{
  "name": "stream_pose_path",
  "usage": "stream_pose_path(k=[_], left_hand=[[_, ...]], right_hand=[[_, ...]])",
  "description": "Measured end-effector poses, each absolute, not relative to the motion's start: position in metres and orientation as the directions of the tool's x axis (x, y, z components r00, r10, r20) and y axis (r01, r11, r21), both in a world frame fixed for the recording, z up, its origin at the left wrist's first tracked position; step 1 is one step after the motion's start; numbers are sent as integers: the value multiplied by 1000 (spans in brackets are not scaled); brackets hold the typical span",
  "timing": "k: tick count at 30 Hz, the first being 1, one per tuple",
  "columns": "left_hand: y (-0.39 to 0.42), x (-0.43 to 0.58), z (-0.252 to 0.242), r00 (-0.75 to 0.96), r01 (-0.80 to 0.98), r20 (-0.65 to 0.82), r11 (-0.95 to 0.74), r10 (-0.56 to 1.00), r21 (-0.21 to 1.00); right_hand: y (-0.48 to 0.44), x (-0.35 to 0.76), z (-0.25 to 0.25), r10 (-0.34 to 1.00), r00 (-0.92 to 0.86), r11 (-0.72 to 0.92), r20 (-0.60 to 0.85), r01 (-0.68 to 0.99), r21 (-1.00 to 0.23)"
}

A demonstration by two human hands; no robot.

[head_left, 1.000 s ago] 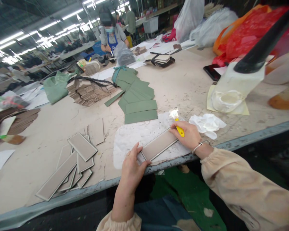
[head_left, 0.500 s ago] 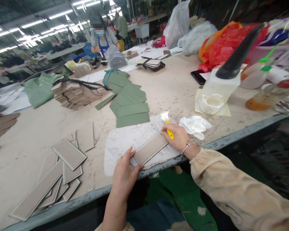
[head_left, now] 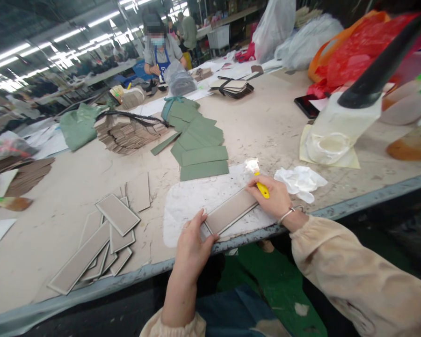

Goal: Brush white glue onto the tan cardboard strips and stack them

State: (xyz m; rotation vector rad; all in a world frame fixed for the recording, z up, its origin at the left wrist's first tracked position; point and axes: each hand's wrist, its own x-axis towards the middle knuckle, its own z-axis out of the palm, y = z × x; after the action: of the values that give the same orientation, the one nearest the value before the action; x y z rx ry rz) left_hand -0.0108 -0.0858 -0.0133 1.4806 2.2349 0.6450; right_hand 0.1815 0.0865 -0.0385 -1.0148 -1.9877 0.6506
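A beige rectangular panel with a pale, dark-lined border point(head_left: 231, 211) lies on a white sheet point(head_left: 178, 206) at the table's front edge. My left hand point(head_left: 196, 239) is closed on its near left end, thumb along the front edge and fingers at the far side. At the other end, my right hand point(head_left: 272, 194) has its fingers pressed on the panel's corner. That same hand keeps a small yellow-handled brush point(head_left: 262, 189) in its grip. White matter covers the brush's head, which points away from me. The right fingertips are partly hidden.
Left of the sheet lies a loose pile of bordered panels point(head_left: 117, 213). Beyond are green pieces point(head_left: 203, 140) and a tied beige stack point(head_left: 121, 133). Crumpled white tissue point(head_left: 300, 181) and a white container with a black handle point(head_left: 340, 133) stand right. A co-worker point(head_left: 157, 51) works across the table.
The view has swung left, so everything sits further right in the picture. Both hands keep their places on the panel, and the brush stays in my right hand.
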Motion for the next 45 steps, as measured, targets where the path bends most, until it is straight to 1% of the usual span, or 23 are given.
stream_pose_path(k=[6,12,15,18,23,33,45], left_hand=[[-87,-12,-16,-382,739,-70,350,921,576],[-87,-13,-18,-389,736,-66,353,919,578],[-87,-14,-17,-391,727,-76,359,917,585],[-87,-15,-17,-384,727,-79,354,920,589],[-88,-15,-16,-388,716,-81,356,918,600],[-87,-14,-15,-407,692,-108,383,907,612],[-88,-15,-19,-400,709,-99,376,911,597]], right_hand=[[87,183,-35,909,-286,384,303,292,-876],[91,186,-29,927,-275,319,256,217,-923],[96,191,-30,941,-209,309,267,207,-928],[101,196,-33,941,-185,320,285,204,-925],[100,197,-35,931,-234,339,280,268,-902],[95,192,-37,908,-334,360,254,309,-880],[93,192,-35,888,-346,406,304,277,-871]])
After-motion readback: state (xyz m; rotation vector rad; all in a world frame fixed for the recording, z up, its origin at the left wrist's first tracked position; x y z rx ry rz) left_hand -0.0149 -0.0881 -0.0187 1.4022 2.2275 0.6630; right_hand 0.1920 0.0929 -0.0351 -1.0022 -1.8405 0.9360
